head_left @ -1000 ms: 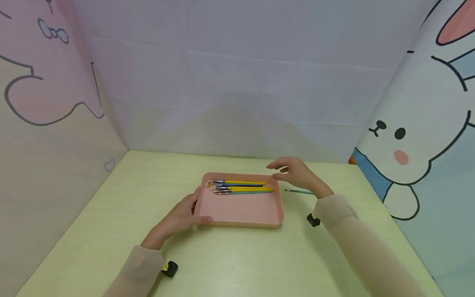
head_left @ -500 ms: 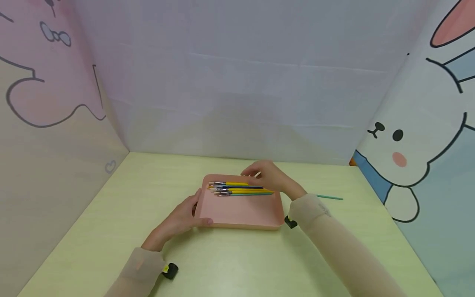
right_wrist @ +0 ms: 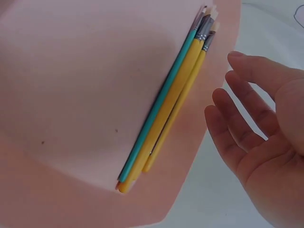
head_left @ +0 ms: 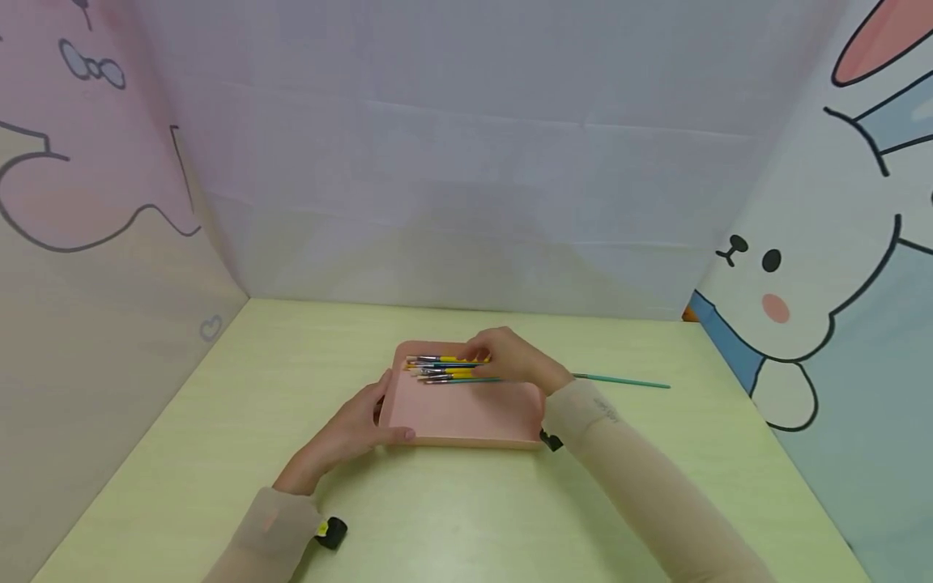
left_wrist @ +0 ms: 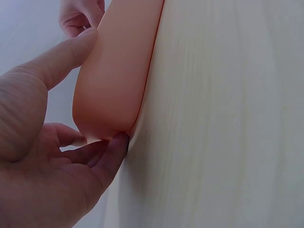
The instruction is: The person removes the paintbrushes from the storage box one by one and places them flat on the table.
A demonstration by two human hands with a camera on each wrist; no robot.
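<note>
A shallow pink tray lies on the table, its left side held by my left hand. In the left wrist view the thumb presses the tray wall while other fingers curl around the corner. Several paintbrushes with yellow, teal and blue handles lie together along the tray's back part, bristles to the left. Above their handle ends is my right hand, hiding part of them. The right wrist view shows its fingers loosely bent and apart, beside the brushes, with nothing between them.
One teal-handled paintbrush lies on the pale wooden table to the right of the tray, partly behind my right wrist. A white cloth wall stands at the back. Printed cartoon panels close off both sides.
My right hand has moved left from beyond the tray's right edge to over the brushes, uncovering more of the loose teal brush. The left hand and tray stay in place.
</note>
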